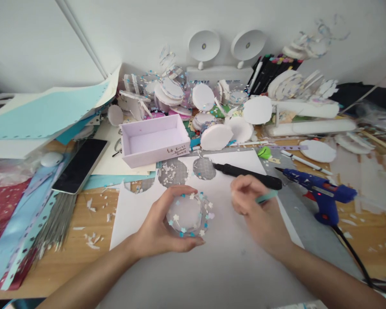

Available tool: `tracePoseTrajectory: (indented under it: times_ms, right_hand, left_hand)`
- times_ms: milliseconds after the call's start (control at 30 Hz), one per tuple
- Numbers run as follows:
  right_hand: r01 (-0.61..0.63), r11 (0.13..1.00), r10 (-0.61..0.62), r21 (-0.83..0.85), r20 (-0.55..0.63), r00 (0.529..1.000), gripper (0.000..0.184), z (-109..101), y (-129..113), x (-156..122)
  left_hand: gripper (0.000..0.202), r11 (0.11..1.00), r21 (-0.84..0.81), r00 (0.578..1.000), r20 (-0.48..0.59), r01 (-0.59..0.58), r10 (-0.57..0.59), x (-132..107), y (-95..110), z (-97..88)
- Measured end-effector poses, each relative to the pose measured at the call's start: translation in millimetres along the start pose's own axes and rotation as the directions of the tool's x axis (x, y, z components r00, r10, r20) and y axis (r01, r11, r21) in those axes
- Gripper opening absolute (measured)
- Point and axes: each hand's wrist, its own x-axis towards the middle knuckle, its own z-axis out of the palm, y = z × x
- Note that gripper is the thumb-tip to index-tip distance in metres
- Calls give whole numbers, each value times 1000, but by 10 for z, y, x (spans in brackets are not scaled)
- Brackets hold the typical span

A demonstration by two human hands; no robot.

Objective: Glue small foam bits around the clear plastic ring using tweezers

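My left hand [161, 227] curves round a see-through ring decorated with small white and blue flower pieces [209, 216], gripping it by its edges above a large white sheet [238, 266]. To the right, my right hand [257, 210] has its fingers closed in a pinch. A thin teal strip [266, 196] sticks out from that hand; its other end is hidden by the fingers. Just beyond the right hand lies a black pen-shaped cutter [251, 174]. The sheet has round holes cut along its far edge, with white scraps nearby.
A blue glue gun [324, 193] lies at the right, its cord running toward me. A lilac box [154, 148] stands behind the sheet, with many white discs [203, 96] piled beyond. A phone [80, 165] and a bundle of wires [56, 223] are at left.
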Motion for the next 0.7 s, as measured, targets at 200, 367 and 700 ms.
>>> tracePoseTrajectory:
  times_ms: [200,367,700]
  right_hand:
    - [38,974,48,-225,363,931,17,81,-13,-69]
    - [15,971,86,-238,409,908,25,49,-32,-50]
    - [15,981,72,-192,438,896,27,43,-45,-24]
  left_hand:
    - [75,997,-54,999,2,-49,50,-2,-30,34]
    - [76,990,-137,999,23,-26,29,-3,-44,38]
    - [88,974,-226,995,101,15,8,6,-51,25]
